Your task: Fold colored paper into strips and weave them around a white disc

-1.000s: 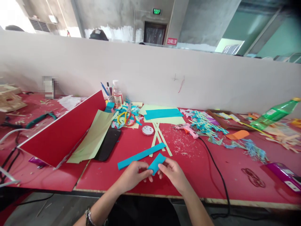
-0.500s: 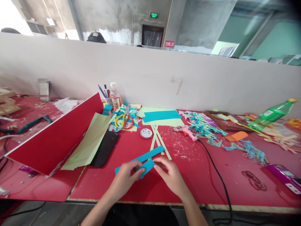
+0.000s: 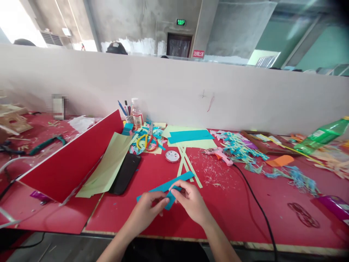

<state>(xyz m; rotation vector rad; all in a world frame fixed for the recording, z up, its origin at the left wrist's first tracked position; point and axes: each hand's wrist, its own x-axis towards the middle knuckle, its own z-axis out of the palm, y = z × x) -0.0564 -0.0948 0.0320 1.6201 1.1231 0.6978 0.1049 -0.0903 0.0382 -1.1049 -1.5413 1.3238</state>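
So I'm using the pink glue gun (image 3: 222, 156) as the reference point, since it's lying right there on the red worktop (image 3: 218, 218). The small blue paper piece (image 3: 169, 202) is up in both hands, closer to the wearer than the glue gun and off to its left. The left hand (image 3: 151, 209) has its grip closed on the lower end, thumb on top, and the right hand (image 3: 191, 202) is pinching the other end between thumb and fingers. Fingers cover a good bit of it, so I can't tell whether it's folded. A long blue strip (image 3: 163, 187) lies just past the hands, also left of the glue gun and nearer the wearer. Some pale narrow strips (image 3: 196, 178) cross each other just left of the gun, with a round white disc (image 3: 172, 156) a bit further left. Keep going left and there's a pair of scissors (image 3: 147, 142) on a heap of blue, pink and pale scraps. Behind the glue gun and to its left, a wide blue sheet (image 3: 191, 136) sits on pale paper. Way off to its right, a green bottle (image 3: 321, 135) is tilted over.
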